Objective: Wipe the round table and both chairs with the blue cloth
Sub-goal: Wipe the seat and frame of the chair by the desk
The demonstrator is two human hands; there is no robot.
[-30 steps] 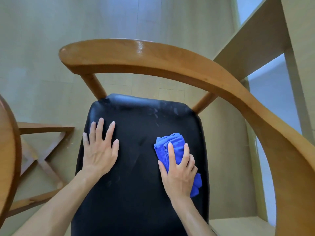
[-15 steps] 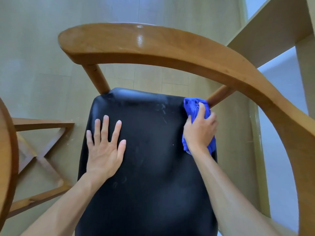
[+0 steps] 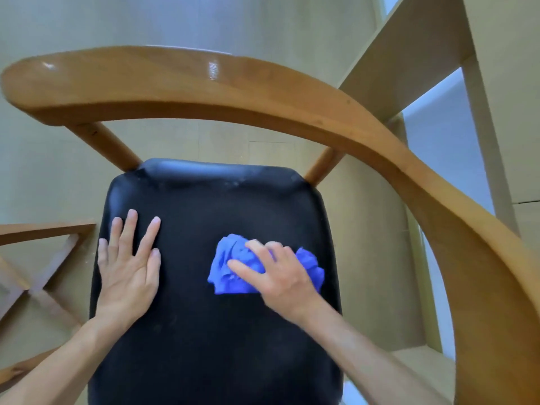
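A wooden chair with a black padded seat (image 3: pixel 210 331) fills the view, its curved wooden backrest rail (image 3: pixel 233 89) arching over the far side and down the right. The crumpled blue cloth (image 3: pixel 233 273) lies on the right half of the seat. My right hand (image 3: pixel 280 276) presses down on it with spread fingers, covering its middle. My left hand (image 3: pixel 128 270) lies flat on the seat's left side with straight fingers, holding nothing.
Wooden crossed table legs (image 3: pixel 38 276) stand at the left edge on a pale floor. A light wooden shelf unit (image 3: pixel 438 48) rises at the upper right, close behind the chair's rail.
My right hand has swept the cloth from the seat's far right corner back toward the middle right of the seat. My left hand stays flat on the seat.
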